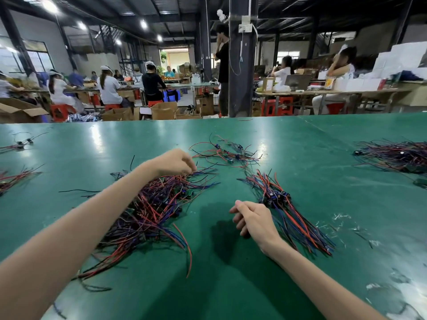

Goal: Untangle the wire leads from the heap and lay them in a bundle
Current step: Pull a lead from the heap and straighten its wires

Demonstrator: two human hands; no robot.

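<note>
A tangled heap of red, blue and black wire leads [150, 213] with small green boards lies on the green table [323, 139]. My left hand [174, 162] reaches over the heap's far end, fingertips pinched on a few leads there. To the right lies a straightened bundle of leads [286, 209], fanned toward me. My right hand [253, 218] hovers beside the bundle's near left side, fingers curled, with nothing visibly in it. A small loose cluster of leads [227, 153] lies farther back.
Another large pile of leads [397, 155] sits at the far right, and smaller bunches [13, 179] at the left edge. White scuffs mark the table at the right. Beyond the table stand a dark pillar [242, 65], cardboard boxes and seated people.
</note>
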